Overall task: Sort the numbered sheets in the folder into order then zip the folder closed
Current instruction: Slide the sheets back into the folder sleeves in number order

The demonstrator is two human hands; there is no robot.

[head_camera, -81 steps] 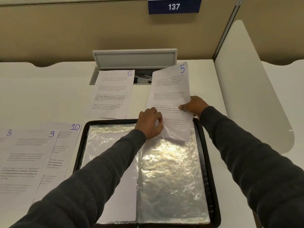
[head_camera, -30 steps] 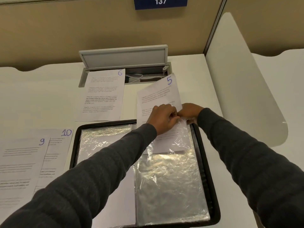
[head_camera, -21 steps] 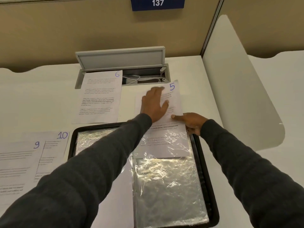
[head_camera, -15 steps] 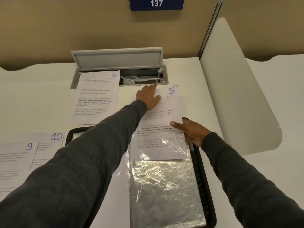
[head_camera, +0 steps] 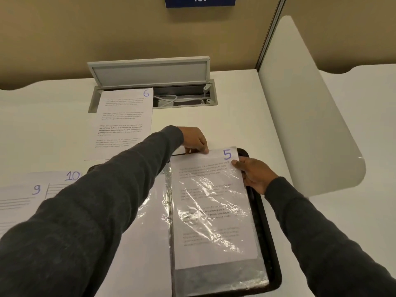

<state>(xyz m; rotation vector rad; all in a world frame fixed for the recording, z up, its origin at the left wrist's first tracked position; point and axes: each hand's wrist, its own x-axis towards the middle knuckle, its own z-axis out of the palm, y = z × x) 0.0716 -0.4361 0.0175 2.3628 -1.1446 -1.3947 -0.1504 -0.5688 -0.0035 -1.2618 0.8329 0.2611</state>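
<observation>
Far left, flat on the white desk (head_camera: 42,129): sheet 9 (head_camera: 25,202), lapping over sheet 10 (head_camera: 71,179), both partly hidden by a dark grey forearm.

Farther back, sheet 6 (head_camera: 124,125), printed side up, with its top corner lying over the left end of an open cable hatch (head_camera: 147,71). Grey lid raised; a white cable (head_camera: 169,98) inside. Above, on the beige wall, a blue sign (head_camera: 200,1) with white digits cut off by the frame edge.

Centre, near edge of the desk: open black folder (head_camera: 267,254), zip border showing down its right side. On the left page, a plain white sheet under glossy film.

Over the folder's top edge, left hand (head_camera: 194,140), fingers curled down, fingertips pinching the top edge of sheet 5 (head_camera: 212,211).

Sheet 5 on the right page, most of it inside the clear plastic pocket (head_camera: 222,277). Top strip with the handwritten 5 sticks out above the film. Bottom edge of the paper stops short of the pocket's bottom, so not yet fully seated.

At the sheet's upper right edge, right hand (head_camera: 255,176): thumb pressed on top just beside the 5, other fingers curled along the folder's rim, edge held between.

Far right, a rounded white divider (head_camera: 310,114) standing on the desk.
</observation>
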